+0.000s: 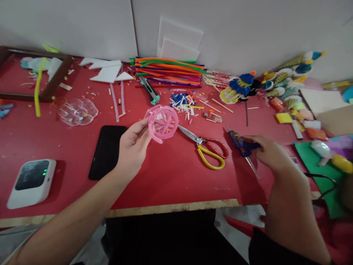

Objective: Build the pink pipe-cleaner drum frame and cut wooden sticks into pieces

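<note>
My left hand (135, 143) pinches a round pink plastic piece (163, 123) with spokes like a small wheel, raised above the table. My right hand (268, 151) is closed on the handle of a blue hot glue gun (239, 142), its nozzle pointing up and left and a clear glue stick (251, 166) out of its back end. Between the two hands lie scissors (204, 143) with one red and one yellow handle, partly spread. Just left of my left hand, a black phone (106, 152) rests flat on the table.
The red table (171, 176) meets a wall. Along it lie pipe cleaners (171, 71), a green box cutter (149, 89), cut scraps (184, 102) and a lighter (213, 117). Small figures (289, 81) crowd the right. A white device (31, 183) sits at front left, beyond it a brown frame (59, 75).
</note>
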Demonstrator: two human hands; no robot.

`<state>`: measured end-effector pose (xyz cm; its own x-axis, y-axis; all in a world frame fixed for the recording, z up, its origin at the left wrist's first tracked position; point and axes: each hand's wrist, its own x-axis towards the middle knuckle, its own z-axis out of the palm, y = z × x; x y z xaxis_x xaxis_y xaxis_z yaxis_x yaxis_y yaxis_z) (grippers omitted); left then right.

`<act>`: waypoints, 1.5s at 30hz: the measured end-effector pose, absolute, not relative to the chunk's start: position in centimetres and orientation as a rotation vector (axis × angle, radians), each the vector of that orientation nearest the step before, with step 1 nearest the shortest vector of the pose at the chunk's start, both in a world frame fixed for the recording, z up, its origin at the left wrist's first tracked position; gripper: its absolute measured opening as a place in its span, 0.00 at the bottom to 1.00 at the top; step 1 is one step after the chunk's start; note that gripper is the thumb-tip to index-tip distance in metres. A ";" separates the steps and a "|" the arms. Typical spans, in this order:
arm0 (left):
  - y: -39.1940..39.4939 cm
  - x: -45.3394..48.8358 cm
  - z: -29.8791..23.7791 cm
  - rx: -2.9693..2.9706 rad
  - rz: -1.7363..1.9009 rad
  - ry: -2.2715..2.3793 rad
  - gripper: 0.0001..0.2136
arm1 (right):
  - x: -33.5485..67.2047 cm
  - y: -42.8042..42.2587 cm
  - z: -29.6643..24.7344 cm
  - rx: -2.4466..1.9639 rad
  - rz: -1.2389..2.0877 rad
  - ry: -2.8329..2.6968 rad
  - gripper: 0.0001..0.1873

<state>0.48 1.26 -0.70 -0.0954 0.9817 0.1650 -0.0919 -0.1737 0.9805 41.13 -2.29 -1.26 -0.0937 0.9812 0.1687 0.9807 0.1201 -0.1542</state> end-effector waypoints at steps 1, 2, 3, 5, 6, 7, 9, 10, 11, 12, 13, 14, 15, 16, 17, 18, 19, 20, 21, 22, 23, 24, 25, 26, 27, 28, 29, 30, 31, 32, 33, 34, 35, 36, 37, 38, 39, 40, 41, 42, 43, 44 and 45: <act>1.1 0.5 -0.7 1.258 1.440 1.120 0.12 | 40.5 -2.5 -0.6 -1.945 -0.065 -2.133 0.24; 0.9 0.5 -0.7 1.319 1.434 1.132 0.12 | 39.2 -2.7 0.1 -1.937 -0.170 -2.076 0.23; 0.8 0.4 -0.7 1.395 1.425 1.153 0.13 | 37.3 -2.9 1.0 -1.904 -0.252 -2.045 0.21; 0.5 0.3 -0.7 1.587 1.399 1.223 0.14 | 32.3 -3.5 2.7 -1.701 -0.323 -2.021 0.13; 0.4 0.2 -0.7 1.688 1.384 1.266 0.14 | 29.5 -3.8 3.4 -1.532 -0.276 -2.070 0.12; 0.3 0.2 -0.6 1.781 1.369 1.308 0.14 | 26.7 -4.1 3.9 -1.341 -0.198 -2.141 0.13; 0.1 0.2 -0.4 1.926 1.337 1.361 0.13 | 22.1 -4.5 4.2 -1.060 -0.051 -2.267 0.16; 0.1 0.1 -0.4 1.977 1.328 1.373 0.13 | 20.4 -4.6 4.1 -0.988 -0.005 -2.280 0.15; 0.1 0.1 -0.3 2.017 1.321 1.380 0.13 | 19.2 -4.5 3.9 -0.933 0.034 -2.267 0.12; 0.2 0.0 -0.3 2.047 1.315 1.387 0.13 | 18.4 -4.4 3.7 -0.901 0.060 -2.237 0.09; 0.3 0.0 -0.3 2.067 1.313 1.395 0.13 | 18.0 -4.3 3.5 -0.876 0.076 -2.218 0.08; 0.4 -0.1 -0.3 2.078 1.312 1.401 0.13 | 17.9 -4.0 3.4 -0.865 0.084 -2.192 0.09; 0.4 -0.1 -0.3 2.079 1.316 1.406 0.13 | 18.0 -3.8 3.3 -0.872 0.078 -2.161 0.10; 0.5 -0.2 -0.3 2.078 1.322 1.403 0.13 | 18.2 -3.5 3.4 -0.893 0.060 -2.125 0.11; 0.5 -0.2 -0.2 2.074 1.326 1.391 0.12 | 18.4 -3.2 3.5 -0.925 0.032 -2.076 0.11; 0.5 -0.2 -0.2 2.069 1.325 1.370 0.12 | 18.6 -2.8 3.8 -0.967 0.002 -2.021 0.11; 0.5 -0.1 -0.1 2.057 1.317 1.341 0.11 | 18.8 -2.4 4.0 -1.015 -0.016 -1.967 0.11; 0.4 -0.1 0.0 2.033 1.306 1.306 0.10 | 19.0 -2.0 4.3 -1.062 -0.014 -1.914 0.08; 0.3 0.0 0.0 1.994 1.300 1.270 0.10 | 19.0 -1.6 4.6 -1.122 0.025 -1.877 0.06; 0.3 0.1 0.1 1.946 1.292 1.234 0.09 | 19.1 -1.2 4.8 -1.184 0.084 -1.840 0.04; 0.2 0.2 0.1 1.896 1.289 1.204 0.09 | 19.1 -0.9 5.1 -1.236 0.149 -1.807 0.02; 0.1 0.3 0.0 1.856 1.291 1.179 0.09 | 19.2 -0.5 5.3 -1.278 0.212 -1.782 0.02; 0.1 0.4 0.0 1.831 1.295 1.163 0.09 | 19.2 -0.2 5.5 -1.306 0.259 -1.765 0.03; 0.0 0.4 0.0 1.824 1.300 1.153 0.09 | 19.2 0.1 5.7 -1.323 0.289 -1.759 0.04; 0.0 0.5 0.0 1.828 1.304 1.150 0.09 | 19.2 0.4 5.9 -1.334 0.301 -1.760 0.04; 0.0 0.5 -0.1 1.839 1.308 1.147 0.09 | 19.2 0.7 6.0 -1.341 0.302 -1.767 0.05; 0.0 0.5 0.0 1.849 1.310 1.146 0.09 | 19.2 0.9 6.2 -1.344 0.294 -1.775 0.05; 0.0 0.5 0.0 1.860 1.304 1.149 0.09 | 19.2 1.0 6.3 -1.344 0.285 -1.783 0.05; 0.0 0.5 0.0 1.869 1.297 1.159 0.09 | 19.1 1.1 6.5 -1.341 0.276 -1.790 0.05; 0.0 0.5 0.1 1.878 1.287 1.172 0.09 | 19.1 1.2 6.6 -1.334 0.270 -1.798 0.05; 0.0 0.5 0.1 1.886 1.279 1.187 0.09 | 19.0 1.1 6.7 -1.327 0.263 -1.802 0.05; 0.0 0.4 0.2 1.887 1.276 1.202 0.09 | 19.0 1.0 6.7 -1.322 0.253 -1.804 0.05; 0.0 0.4 0.2 1.882 1.282 1.212 0.08 | 18.9 0.9 6.7 -1.319 0.238 -1.800 0.05; -0.1 0.4 0.2 1.868 1.295 1.217 0.08 | 18.8 0.7 6.7 -1.317 0.223 -1.792 0.05; -0.1 0.4 0.3 1.848 1.311 1.218 0.08 | 18.7 0.5 6.7 -1.318 0.209 -1.780 0.05; -0.1 0.4 0.3 1.825 1.327 1.218 0.07 | 18.6 0.3 6.6 -1.320 0.198 -1.763 0.05; -0.1 0.4 0.3 1.803 1.340 1.218 0.07 | 18.6 0.2 6.5 -1.322 0.195 -1.745 0.06; -0.1 0.4 0.3 1.784 1.348 1.218 0.07 | 18.6 0.1 6.4 -1.324 0.201 -1.724 0.06; -0.1 0.4 0.4 1.768 1.351 1.220 0.07 | 18.6 0.0 6.3 -1.327 0.214 -1.701 0.07; -0.1 0.4 0.4 1.757 1.353 1.221 0.06 | 18.7 0.0 6.1 -1.330 0.230 -1.680 0.07; -0.1 0.4 0.4 1.749 1.353 1.221 0.06 | 18.7 0.1 6.0 -1.336 0.246 -1.662 0.07; -0.1 0.4 0.5 1.741 1.351 1.223 0.06 | 18.9 0.2 5.8 -1.341 0.262 -1.651 0.07; -0.1 0.4 0.5 1.733 1.349 1.223 0.06 | 19.0 0.3 5.7 -1.347 0.274 -1.649 0.08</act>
